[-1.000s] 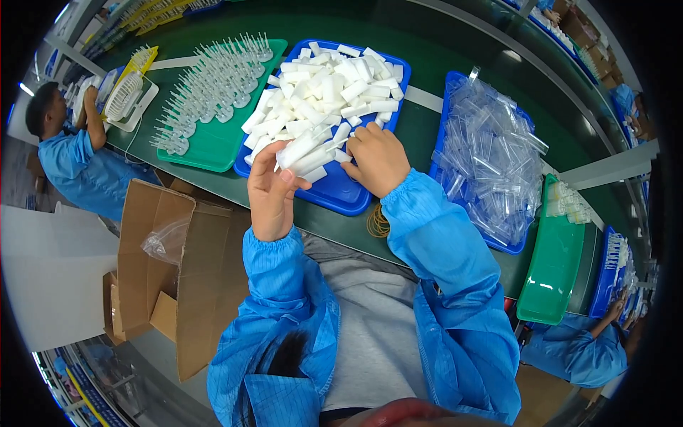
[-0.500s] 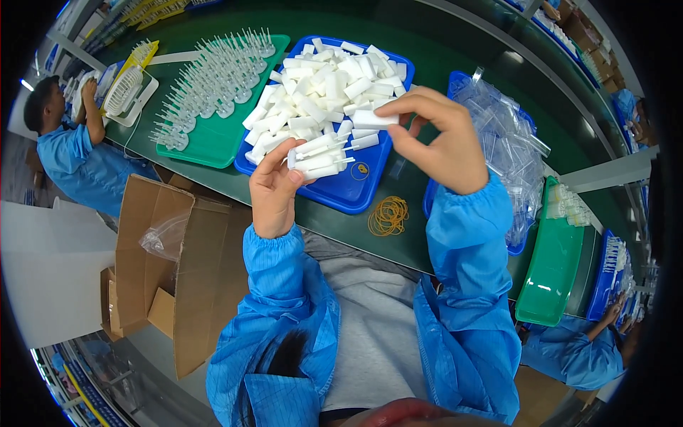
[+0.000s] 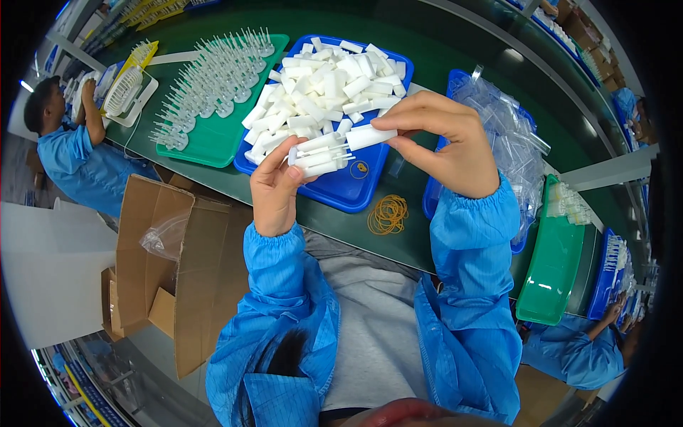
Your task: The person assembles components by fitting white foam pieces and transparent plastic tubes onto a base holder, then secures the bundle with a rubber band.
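My left hand (image 3: 274, 192) grips a pronged plastic piece (image 3: 320, 158) by its base. White foam-like sleeves cover some of its thin prongs, whose tips point right. Between the thumb and fingers of my right hand (image 3: 452, 142) is a single white sleeve (image 3: 370, 136). Its left end is at the prong tips; whether a prong has entered it I cannot tell. Both hands are over the front part of a blue tray (image 3: 334, 198), which carries a heap of similar white sleeves (image 3: 334, 82). A small yellow rubber band (image 3: 359, 169) lies in that tray.
Rubber bands (image 3: 388, 215) lie near the table edge. On the left, a green tray (image 3: 220, 146) holds rows of pronged pieces (image 3: 213, 78). Clear plastic parts (image 3: 498, 135) fill another blue tray at right, beside a second green tray (image 3: 548, 277). A cardboard box (image 3: 149, 263) stands below; co-workers sit at both sides.
My right hand has tilted the white sleeve and brought it up to the prong tips. My left hand has hardly moved.
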`<state>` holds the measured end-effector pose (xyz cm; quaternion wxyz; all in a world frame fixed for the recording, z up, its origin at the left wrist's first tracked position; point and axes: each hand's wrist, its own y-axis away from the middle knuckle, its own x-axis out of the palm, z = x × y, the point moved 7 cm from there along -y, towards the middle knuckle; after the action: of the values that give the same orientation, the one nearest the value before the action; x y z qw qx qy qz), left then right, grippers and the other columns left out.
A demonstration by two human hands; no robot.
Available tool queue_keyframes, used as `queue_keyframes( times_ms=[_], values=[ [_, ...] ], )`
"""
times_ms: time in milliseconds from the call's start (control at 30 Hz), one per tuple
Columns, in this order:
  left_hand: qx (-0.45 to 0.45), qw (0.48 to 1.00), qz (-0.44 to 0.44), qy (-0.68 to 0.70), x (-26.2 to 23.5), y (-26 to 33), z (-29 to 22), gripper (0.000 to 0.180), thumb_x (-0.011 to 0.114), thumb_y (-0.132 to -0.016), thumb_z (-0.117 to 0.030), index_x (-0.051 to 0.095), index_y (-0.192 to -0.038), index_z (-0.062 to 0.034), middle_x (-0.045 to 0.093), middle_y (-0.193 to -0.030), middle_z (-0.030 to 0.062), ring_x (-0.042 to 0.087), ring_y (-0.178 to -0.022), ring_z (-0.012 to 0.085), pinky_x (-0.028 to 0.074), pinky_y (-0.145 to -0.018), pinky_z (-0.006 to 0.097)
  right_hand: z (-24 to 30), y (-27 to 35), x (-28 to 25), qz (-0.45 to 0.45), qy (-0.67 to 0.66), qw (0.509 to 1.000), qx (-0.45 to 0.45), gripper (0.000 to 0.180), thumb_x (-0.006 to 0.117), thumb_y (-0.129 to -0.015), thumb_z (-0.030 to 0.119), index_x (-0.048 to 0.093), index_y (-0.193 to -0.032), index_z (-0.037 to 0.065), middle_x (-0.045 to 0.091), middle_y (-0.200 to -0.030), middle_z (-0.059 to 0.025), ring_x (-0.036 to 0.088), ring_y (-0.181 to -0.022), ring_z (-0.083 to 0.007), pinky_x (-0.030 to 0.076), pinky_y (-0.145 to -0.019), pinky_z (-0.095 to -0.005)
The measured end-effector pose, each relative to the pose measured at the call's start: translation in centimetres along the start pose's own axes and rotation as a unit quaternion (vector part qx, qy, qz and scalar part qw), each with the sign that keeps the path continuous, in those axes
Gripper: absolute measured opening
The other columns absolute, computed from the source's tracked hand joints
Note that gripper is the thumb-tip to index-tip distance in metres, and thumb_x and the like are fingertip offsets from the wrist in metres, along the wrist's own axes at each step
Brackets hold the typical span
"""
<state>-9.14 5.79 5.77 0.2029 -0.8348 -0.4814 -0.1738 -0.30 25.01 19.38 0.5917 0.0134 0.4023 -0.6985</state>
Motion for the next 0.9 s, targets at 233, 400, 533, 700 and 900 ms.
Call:
queue_keyframes(
  times_ms=[233, 400, 533, 700, 900],
  values=[
    [-0.009, 1.0, 0.012, -0.001, 0.3, 0.0, 0.2, 0.049, 0.067, -0.083, -0.016, 0.05, -0.126, 0.0014, 0.055, -0.121, 0.0205, 0.06, -0.103, 0.0273, 0.056, -0.078, 0.034, 0.4, 0.1, 0.3, 0.002, 0.024, 1.0, -0.011, 0.025, 0.071, -0.069, -0.006, 0.072, -0.091, 0.004, 0.067, -0.087, -0.0089, 0.062, -0.079, -0.0196, 0.049, -0.067, -0.0287],
    [-0.011, 1.0, 0.006, 0.003, 0.1, 0.1, 0.3, 0.048, 0.067, -0.083, -0.015, 0.051, -0.125, 0.0016, 0.055, -0.12, 0.0199, 0.061, -0.102, 0.0263, 0.056, -0.077, 0.033, 0.7, 0.0, 0.2, -0.004, 0.026, 1.0, -0.016, 0.024, 0.071, -0.069, -0.005, 0.071, -0.09, 0.005, 0.066, -0.084, -0.008, 0.063, -0.077, -0.0198, 0.05, -0.065, -0.0278],
    [-0.006, 1.0, 0.02, 0.004, 0.7, 0.1, 0.5, 0.047, 0.069, -0.082, -0.014, 0.053, -0.123, 0.0019, 0.056, -0.12, 0.0194, 0.06, -0.102, 0.0253, 0.056, -0.075, 0.032, 0.7, 0.2, 0.7, 0.008, 0.032, 0.999, -0.026, 0.025, 0.073, -0.068, -0.004, 0.072, -0.09, 0.005, 0.068, -0.085, -0.0088, 0.064, -0.078, -0.0197, 0.05, -0.066, -0.0277],
    [-0.014, 0.999, 0.031, 0.004, 0.3, 0.3, 0.7, 0.047, 0.071, -0.08, -0.014, 0.054, -0.121, 0.0025, 0.057, -0.118, 0.0185, 0.06, -0.1, 0.0238, 0.056, -0.072, 0.031, 1.4, 0.5, 1.7, 0.009, 0.095, 0.993, -0.072, 0.024, 0.072, -0.068, -0.002, 0.071, -0.09, 0.005, 0.067, -0.086, -0.0102, 0.066, -0.078, -0.0221, 0.053, -0.065, -0.028],
    [-0.039, 0.998, 0.046, 0.006, 0.2, 0.3, 1.2, 0.046, 0.072, -0.079, -0.016, 0.056, -0.118, 0.0018, 0.058, -0.115, 0.0171, 0.061, -0.097, 0.0219, 0.056, -0.067, 0.029, 2.4, 0.8, 2.2, -0.007, 0.172, 0.972, -0.158, 0.021, 0.069, -0.069, -0.001, 0.07, -0.089, 0.005, 0.067, -0.087, -0.0093, 0.067, -0.078, -0.023, 0.055, -0.065, -0.0294]
  ],
)
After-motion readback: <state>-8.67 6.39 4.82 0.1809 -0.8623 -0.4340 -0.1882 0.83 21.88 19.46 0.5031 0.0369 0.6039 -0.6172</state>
